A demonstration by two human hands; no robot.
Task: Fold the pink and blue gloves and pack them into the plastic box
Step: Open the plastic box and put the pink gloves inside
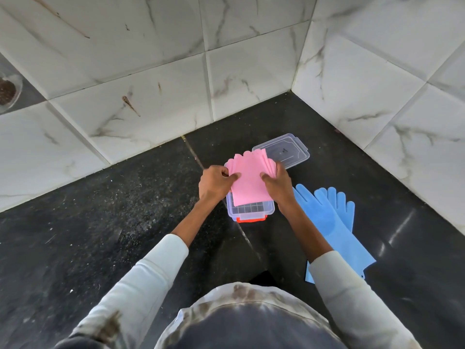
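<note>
The left hand (217,182) pinches the left edge of the folded pink gloves (249,181), thumb on top and fingers curled beneath, while the right hand (276,185) clamps the right edge the same way. Between them the pink stack sits over the open plastic box (247,212), covering most of its mouth; only the near strip of the box's gridded floor and its orange latch (251,219) show past the gloves. The clear lid (284,151) lies flat on the dark countertop (105,222) just behind the box, partly hidden by the pink fingertips. The blue gloves (334,222) lie unfolded to the right, their cuffs passing under the right sleeve (347,293). White marble-patterned wall tiles (151,71) close the corner behind.
</note>
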